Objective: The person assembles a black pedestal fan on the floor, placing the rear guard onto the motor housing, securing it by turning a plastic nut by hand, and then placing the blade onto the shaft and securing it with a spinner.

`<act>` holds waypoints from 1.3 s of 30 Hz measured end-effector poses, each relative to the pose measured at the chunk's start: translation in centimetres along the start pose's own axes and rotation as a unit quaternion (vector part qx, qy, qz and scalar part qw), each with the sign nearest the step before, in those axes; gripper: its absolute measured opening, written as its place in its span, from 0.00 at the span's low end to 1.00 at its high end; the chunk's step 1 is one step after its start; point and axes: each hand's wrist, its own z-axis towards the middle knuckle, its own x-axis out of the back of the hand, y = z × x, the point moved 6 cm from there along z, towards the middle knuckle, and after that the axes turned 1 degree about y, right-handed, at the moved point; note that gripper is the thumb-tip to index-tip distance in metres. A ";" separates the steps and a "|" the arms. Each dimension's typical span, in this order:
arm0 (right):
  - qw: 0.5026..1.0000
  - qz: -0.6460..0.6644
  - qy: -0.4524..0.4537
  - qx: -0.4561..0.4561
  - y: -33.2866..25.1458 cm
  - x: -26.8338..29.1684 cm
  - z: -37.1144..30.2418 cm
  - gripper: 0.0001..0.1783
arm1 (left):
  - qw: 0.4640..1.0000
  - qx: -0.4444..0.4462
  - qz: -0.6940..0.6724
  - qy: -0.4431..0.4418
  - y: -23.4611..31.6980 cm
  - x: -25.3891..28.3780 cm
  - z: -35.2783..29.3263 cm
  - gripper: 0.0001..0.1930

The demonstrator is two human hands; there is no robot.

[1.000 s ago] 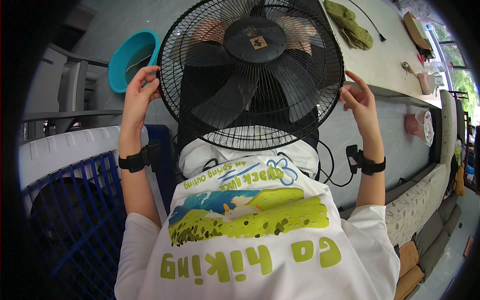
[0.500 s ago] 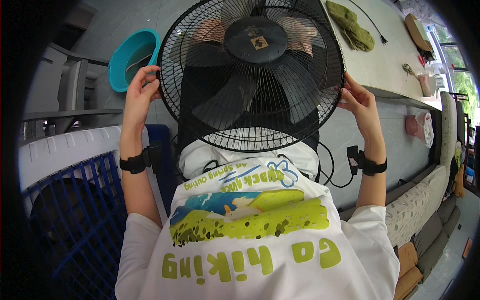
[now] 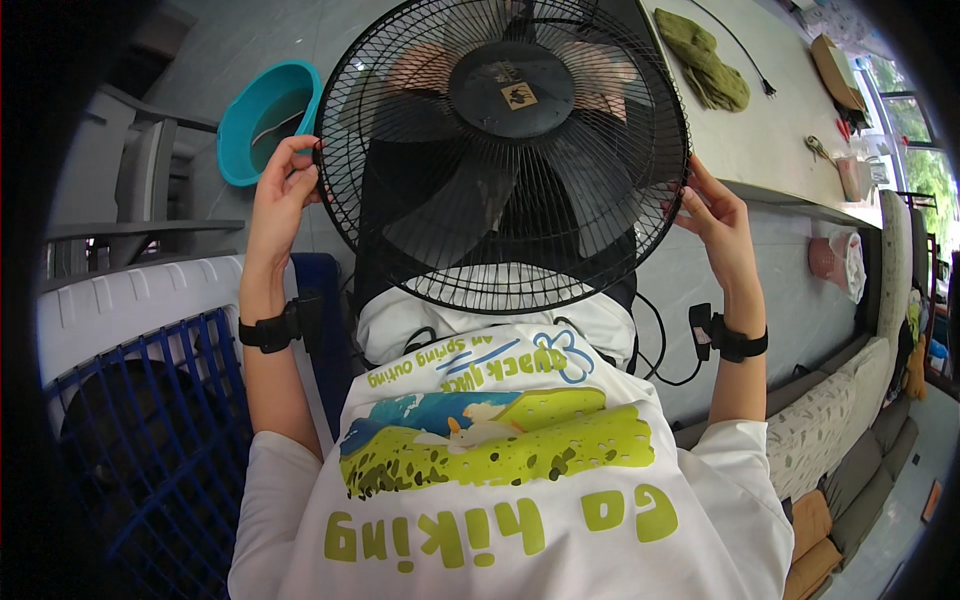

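Note:
A black electric fan (image 3: 511, 88) with a round wire grille stands between my arms, its lower rim close to my shirt. Dark blades show through the wires, and a small tan label sits on the hub. My left hand (image 3: 284, 195) pinches the rim at the left side, thumb and fingers closed on it. On the opposite side my right hand (image 3: 716, 218) grips the rim the same way, some fingertips hidden behind the wires. Both wrists wear black straps with small devices.
A teal basin (image 3: 235, 150) stands on the floor at the left, above a white crate with blue bars (image 3: 165, 400). At the upper right, a table (image 3: 745, 150) bears a green cloth item (image 3: 705, 62), a cable and scissors. A pink bin (image 3: 828, 258) and a sofa (image 3: 830, 420) lie further right.
The fan's grille has shifted slightly down toward me, its lower rim now a little nearer my shirt. My hands have moved slightly with it and keep their hold.

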 end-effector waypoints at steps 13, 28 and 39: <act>1.000 -0.014 -0.008 -0.008 0.1 -0.4 -0.3 0.27 | 0.998 0.000 -0.055 0.011 -0.8 0.5 -0.1 0.17; 0.998 0.015 0.057 -0.012 0.9 2.4 2.1 0.17 | 0.992 0.031 -0.109 0.046 -2.7 0.9 1.7 0.15; 0.996 -0.078 0.052 -0.002 -1.1 2.0 7.0 0.11 | 0.986 0.035 -0.146 0.077 -3.0 1.5 4.9 0.12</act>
